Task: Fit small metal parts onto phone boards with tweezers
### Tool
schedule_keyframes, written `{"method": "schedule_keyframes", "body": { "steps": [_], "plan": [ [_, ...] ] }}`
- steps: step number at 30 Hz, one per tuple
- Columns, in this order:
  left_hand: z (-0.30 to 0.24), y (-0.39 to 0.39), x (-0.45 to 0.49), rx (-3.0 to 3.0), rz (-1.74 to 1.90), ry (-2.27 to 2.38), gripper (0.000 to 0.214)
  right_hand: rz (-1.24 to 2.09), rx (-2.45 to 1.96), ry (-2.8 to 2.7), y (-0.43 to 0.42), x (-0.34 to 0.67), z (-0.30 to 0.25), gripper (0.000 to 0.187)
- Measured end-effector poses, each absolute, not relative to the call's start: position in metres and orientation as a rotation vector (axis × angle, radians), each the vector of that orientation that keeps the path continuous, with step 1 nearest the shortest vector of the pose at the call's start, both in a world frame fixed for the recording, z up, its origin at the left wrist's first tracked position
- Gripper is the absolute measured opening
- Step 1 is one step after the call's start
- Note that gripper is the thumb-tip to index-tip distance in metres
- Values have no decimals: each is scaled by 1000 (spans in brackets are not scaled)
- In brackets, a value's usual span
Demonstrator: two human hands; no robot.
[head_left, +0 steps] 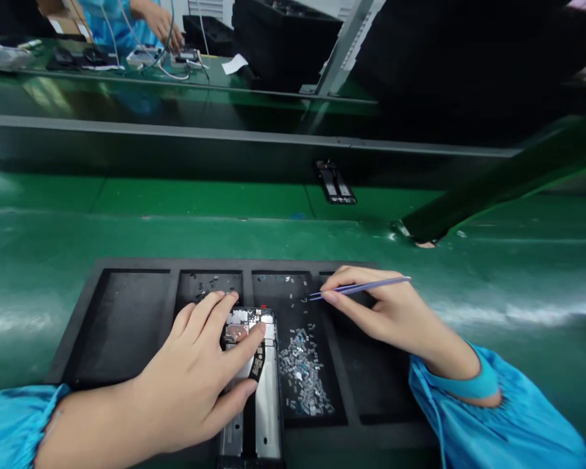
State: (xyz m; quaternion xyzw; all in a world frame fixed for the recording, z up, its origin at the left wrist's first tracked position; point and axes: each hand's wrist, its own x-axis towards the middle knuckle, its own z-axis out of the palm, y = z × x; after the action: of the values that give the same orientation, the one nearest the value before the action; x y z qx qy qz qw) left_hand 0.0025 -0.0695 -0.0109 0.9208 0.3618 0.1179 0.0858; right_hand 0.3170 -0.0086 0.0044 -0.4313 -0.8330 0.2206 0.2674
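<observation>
From my station, the head view shows my left hand (185, 384) clenched over a phone frame (268, 423): its fingers (215, 312) curl past the frame's top end, and the thumb lies across its lower half. The frame sits under those fingers, in a compartment of a black foam tray (75, 345), bearing on the tray's floor as far as I can tell.

My right hand (395, 312) pinches slim blue tweezers (366, 287) between thumb and forefinger, their tips pointing away from the fingers toward the frame. Whether the tips grip a tiny piece, I cannot tell.

Just below those tips, and right of my left fingertips, lies a heap of small metal parts (301, 371), with loose bits (288, 280) scattered above it. More bits (209, 283) lie just beyond my left fingers.

As for progress, the frame's upper end carries a crowded board with a copper patch and a black flex strip (257, 360) — the lower end shows bare silver plate. The heap stands thick, so plenty of parts lie unused.

Well beyond my fingers, on a far bench, a co-worker's hand (161, 23) works near cables (176, 65).
</observation>
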Motion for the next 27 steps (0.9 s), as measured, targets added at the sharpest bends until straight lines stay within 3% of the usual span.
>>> {"method": "schedule_keyframes", "body": {
  "steps": [27],
  "plan": [
    [-12, -69, 2, 2716, 274, 1057, 50, 953, -1309, -2103, -6, 324, -3, 14]
  ]
}}
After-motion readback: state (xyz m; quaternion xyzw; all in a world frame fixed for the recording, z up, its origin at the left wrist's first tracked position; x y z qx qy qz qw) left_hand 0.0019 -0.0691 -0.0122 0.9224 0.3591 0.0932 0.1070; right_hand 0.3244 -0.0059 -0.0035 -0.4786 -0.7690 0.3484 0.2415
